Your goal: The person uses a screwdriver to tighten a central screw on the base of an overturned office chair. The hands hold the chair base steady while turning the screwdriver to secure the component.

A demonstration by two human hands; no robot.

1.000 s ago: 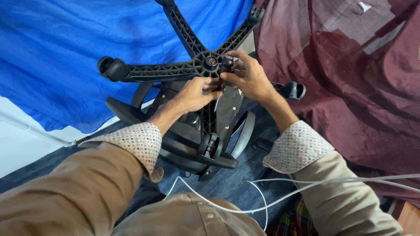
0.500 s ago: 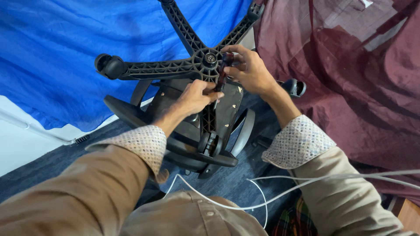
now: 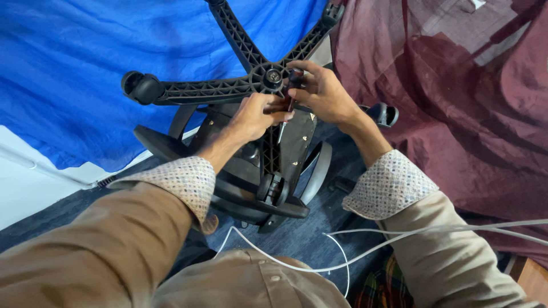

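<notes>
My black ribbed plastic five-arm chair base (image 3: 228,88) has a lattice pattern along its arms, with a black caster wheel (image 3: 140,86) at nine o'clock. Behind it hangs a bright blue cloth (image 3: 85,68); at three o'clock, a sheer maroon cloth (image 3: 456,97). My tan sleeves have speckled cream cuffs (image 3: 182,179). A white cable (image 3: 319,265) crosses the dark grey-blue carpet floor (image 3: 302,234) at six o'clock.

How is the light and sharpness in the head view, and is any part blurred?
Head view: soft, even light, no glare; the black chair base and both hands, left hand and right hand, are sharp; the near sleeves look slightly soft and stretched toward the frame edge.
</notes>
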